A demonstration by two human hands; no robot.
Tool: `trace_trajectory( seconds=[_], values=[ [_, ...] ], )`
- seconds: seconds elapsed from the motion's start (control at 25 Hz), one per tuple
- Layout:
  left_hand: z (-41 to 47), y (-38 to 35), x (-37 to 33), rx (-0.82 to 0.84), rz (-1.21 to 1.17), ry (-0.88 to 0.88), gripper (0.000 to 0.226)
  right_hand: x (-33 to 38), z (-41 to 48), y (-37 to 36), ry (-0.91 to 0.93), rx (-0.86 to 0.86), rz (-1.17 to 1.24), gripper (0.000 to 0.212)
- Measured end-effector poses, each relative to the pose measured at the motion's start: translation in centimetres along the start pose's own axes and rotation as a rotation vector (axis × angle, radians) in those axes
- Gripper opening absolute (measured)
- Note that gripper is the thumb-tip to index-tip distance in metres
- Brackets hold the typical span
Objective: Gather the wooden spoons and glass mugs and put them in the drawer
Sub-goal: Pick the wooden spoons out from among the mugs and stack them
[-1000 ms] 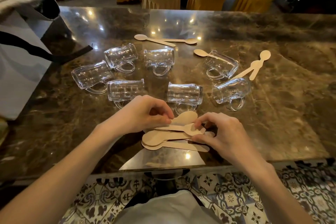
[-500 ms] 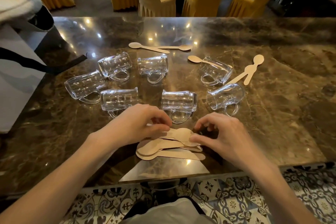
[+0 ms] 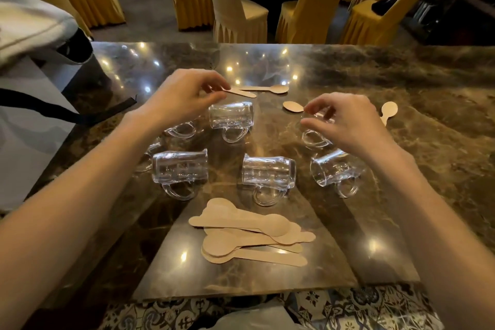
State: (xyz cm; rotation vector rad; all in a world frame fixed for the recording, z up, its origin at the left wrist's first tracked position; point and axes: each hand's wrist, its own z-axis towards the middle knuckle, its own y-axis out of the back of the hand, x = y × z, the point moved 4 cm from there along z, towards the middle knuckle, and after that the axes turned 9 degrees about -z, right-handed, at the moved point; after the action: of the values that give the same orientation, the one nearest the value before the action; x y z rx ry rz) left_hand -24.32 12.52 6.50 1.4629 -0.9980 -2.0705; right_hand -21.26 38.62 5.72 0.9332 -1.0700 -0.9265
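yellow-covered chairs (image 3: 302, 8) behind marble table (image 3: 401, 94)

Has let go of the spoon pile (image 3: 251, 233), now lying uncovered near the front edge. Has stretched the left hand (image 3: 182, 99) out past the mugs to pinch the bowl end of the far spoon (image 3: 241, 92). Has carried the right hand (image 3: 348, 126) over a mug (image 3: 313, 139) farther back on the right, thumb and forefinger apart just beside the second spoon (image 3: 293, 106).

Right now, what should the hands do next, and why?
Probably pinch and lift both: the left hand is at one far wooden spoon, the right hand hovers by a second spoon, and the spoon pile waits nearer.
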Motion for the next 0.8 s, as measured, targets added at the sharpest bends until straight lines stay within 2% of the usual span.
trace_trajectory(
  seconds=[0.16,0.36,0.8],
  values=[
    [4.0,0.1,2.3,-0.035,0.092,0.020,0.029,-1.3,4.6,-1.6,-0.066,0.071,-0.098,0.037],
    [7.3,-1.8,5.6,0.057,0.292,0.107,0.030,-2.0,7.8,-4.0,-0.103,0.193,-0.176,0.041],
    [10.6,-3.5,9.6,0.142,0.455,0.134,0.036,-2.2,10.8,-7.2,-0.161,0.348,-0.312,0.040]
  ],
)
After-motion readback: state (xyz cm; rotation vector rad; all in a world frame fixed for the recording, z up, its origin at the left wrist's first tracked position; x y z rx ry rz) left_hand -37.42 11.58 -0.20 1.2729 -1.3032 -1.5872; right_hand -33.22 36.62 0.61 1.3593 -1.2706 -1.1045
